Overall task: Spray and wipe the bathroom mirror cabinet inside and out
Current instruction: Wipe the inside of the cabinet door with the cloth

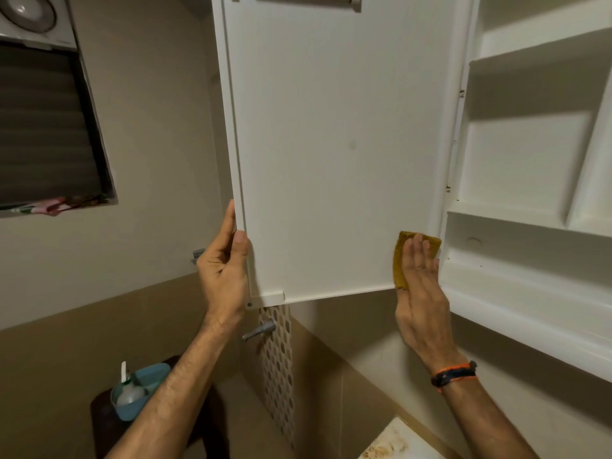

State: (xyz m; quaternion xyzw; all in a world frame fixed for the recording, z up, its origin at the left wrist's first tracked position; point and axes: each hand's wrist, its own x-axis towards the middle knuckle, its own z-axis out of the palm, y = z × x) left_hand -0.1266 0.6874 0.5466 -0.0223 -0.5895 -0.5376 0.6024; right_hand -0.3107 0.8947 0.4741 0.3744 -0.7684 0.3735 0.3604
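Beige bathroom wall behind; I'm wiping the door [331,144] inside: left hand [225,266] grips its edge, right hand [419,276] presses the cloth [402,260] flat; shelves [530,220] seem next.

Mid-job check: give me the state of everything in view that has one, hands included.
Cabinet door: swung open, inner face toward the camera.
Cabinet shelves: exposed, nothing on them.
Yellow cloth: pressed flat on the door's lower corner, hinge side.
Right hand: fingers straight, pressing the cloth.
Left hand: gripping the door's free edge.
Wall tap: no water running.
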